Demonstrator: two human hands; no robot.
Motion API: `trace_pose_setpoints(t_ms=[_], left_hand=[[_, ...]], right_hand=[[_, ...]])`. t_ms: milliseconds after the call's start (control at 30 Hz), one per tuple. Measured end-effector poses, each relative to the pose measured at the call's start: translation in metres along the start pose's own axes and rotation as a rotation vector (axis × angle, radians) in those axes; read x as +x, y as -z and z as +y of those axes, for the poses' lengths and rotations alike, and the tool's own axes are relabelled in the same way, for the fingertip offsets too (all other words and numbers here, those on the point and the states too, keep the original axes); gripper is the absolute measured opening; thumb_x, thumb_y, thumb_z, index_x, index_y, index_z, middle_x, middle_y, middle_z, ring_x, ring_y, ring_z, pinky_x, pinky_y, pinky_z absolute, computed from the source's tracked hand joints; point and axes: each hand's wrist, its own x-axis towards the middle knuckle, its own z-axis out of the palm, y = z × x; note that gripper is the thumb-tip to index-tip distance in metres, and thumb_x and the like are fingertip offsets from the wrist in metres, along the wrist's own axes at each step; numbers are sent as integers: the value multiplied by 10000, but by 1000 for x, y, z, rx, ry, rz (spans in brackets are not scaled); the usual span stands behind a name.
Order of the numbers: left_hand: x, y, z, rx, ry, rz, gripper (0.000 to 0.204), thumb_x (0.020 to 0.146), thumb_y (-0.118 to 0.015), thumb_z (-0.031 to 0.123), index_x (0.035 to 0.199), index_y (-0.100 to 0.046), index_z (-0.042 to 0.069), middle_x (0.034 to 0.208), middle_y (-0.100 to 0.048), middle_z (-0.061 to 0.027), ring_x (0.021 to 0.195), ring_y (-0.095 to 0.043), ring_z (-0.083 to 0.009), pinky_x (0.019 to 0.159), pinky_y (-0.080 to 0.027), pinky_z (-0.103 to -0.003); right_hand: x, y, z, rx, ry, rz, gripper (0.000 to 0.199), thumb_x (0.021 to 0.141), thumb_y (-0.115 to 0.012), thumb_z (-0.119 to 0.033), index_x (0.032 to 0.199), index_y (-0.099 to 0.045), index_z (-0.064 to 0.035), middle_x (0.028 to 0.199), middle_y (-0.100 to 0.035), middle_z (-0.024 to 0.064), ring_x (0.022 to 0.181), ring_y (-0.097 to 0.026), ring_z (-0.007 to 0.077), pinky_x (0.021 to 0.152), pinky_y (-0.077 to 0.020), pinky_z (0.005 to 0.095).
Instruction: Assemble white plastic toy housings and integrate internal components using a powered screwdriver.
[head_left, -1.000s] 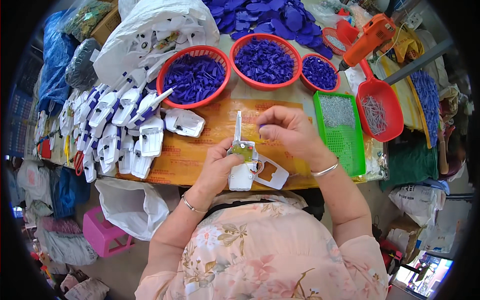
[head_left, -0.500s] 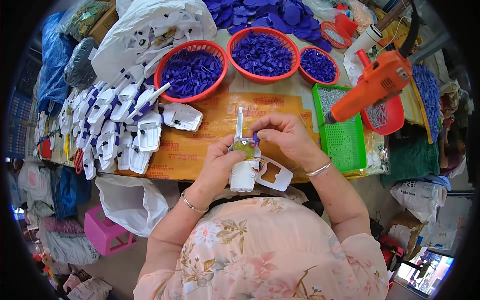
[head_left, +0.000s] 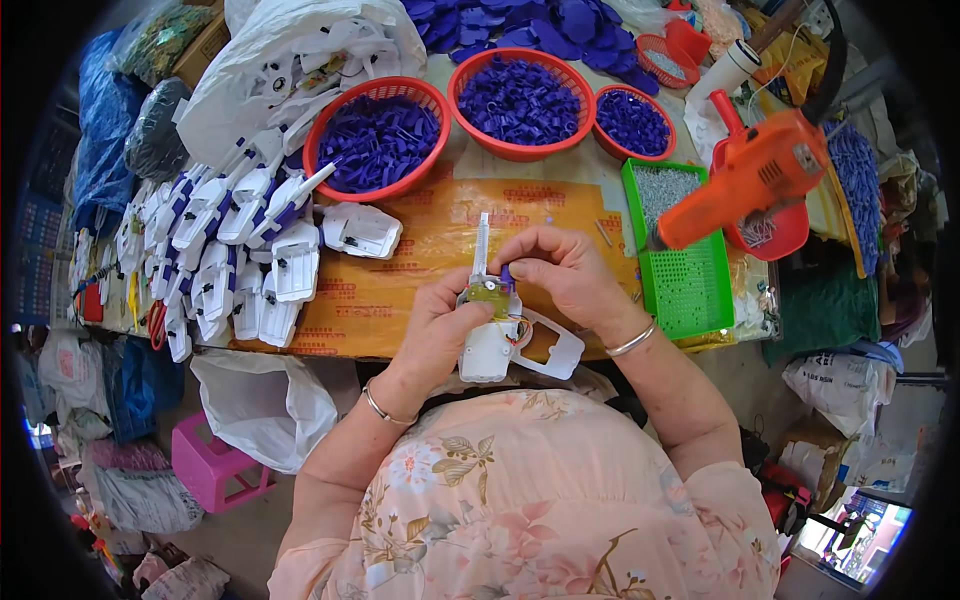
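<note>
My left hand is closed around a white plastic housing with a thin nozzle-like tip pointing away from me. A yellow-green part and thin wires show inside its open body. At the housing's upper right side, my right hand pinches a small purple plastic piece between thumb and forefinger, and the piece touches the housing. A white frame-shaped cover hangs at the housing's right by the table edge. The lower end of the purple piece is partly hidden.
Red baskets of purple parts line the back. White housings are heaped at left. An orange electric screwdriver hangs over a green tray of screws and a red scoop at right. A white bag hangs below the front edge.
The purple piece sits slightly lower and closer against the housing, with my right fingers moved a little left. The view has shifted slightly; my left hand keeps its hold.
</note>
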Motion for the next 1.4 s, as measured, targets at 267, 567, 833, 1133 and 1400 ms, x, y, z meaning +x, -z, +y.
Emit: trace_pose_setpoints(t_ms=[267,567,833,1133,1400], left_hand=[[-3,-1,1,82,-40,-12,322,813,-515,-12,1133,-557,-21,955,-641,-84,792,-642,-142,706,-533,-271],[0,-3,3,9,62,41,335,788,-512,-12,1120,-559,-32,945,-644,-107,782,-649,-174,697,-545,-299],[7,12,16,-185,-66,-22,339,789,-462,-30,1115,-549,-41,979,-646,-149,837,-658,-210,747,-550,-329],[1,7,17,-5,-154,20,415,764,-553,-65,1174,-510,-15,1007,-639,-110,871,-642,-170,770,-528,-299],[4,0,-1,23,-301,149,420,802,-546,-53,1214,-484,3,1040,-604,-69,905,-606,-126,791,-510,-281]], right_hand=[[-7,-8,-1,-89,82,67,114,846,-555,45,935,-613,3,900,-637,31,847,-575,87,798,-471,241],[-17,-10,10,-35,50,132,170,871,-549,13,1035,-591,1,964,-618,36,875,-561,81,795,-464,235],[-43,3,-6,-243,-289,-78,314,878,-607,-232,1048,-592,32,859,-629,39,770,-577,105,683,-470,244],[-39,-20,-1,390,-250,244,226,804,-606,-64,1004,-596,41,876,-662,111,765,-654,171,697,-521,281],[-34,-28,3,146,13,274,560,742,-681,-23,1209,-373,19,1069,-542,103,961,-566,122,810,-474,252]])
